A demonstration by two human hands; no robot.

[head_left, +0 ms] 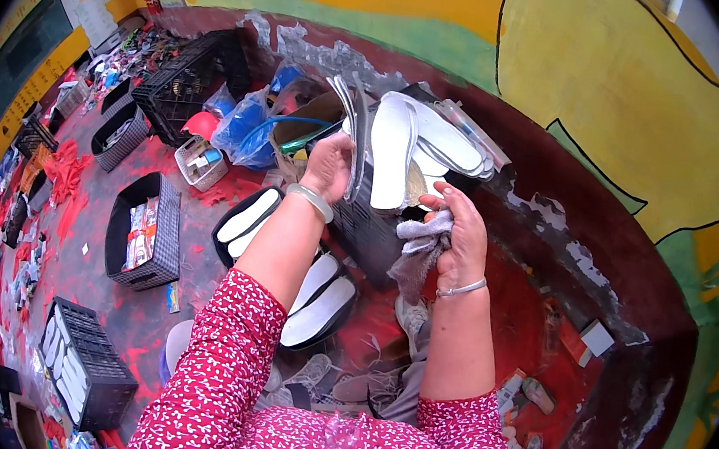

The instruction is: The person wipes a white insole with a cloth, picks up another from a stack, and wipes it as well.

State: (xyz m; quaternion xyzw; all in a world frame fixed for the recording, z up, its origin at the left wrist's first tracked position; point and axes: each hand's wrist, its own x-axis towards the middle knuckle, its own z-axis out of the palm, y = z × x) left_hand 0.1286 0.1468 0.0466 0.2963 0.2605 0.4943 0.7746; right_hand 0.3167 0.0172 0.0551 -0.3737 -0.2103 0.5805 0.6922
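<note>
Looks like a small shoe-making workshop set up in a painted room, and the floor tells it: a red-stained concrete floor (89, 265) scattered with black plastic lattice crates (146, 231), one crate against the wall stuffed with upright white foam insoles (392, 153), more white insoles lying in a black tray (246, 222), blue plastic bags (242, 127) heaped nearby, red scraps (67, 169) strewn along the left, and behind it all a yellow-and-green mural wall (573, 63) with peeling grey plaster at its base
</note>
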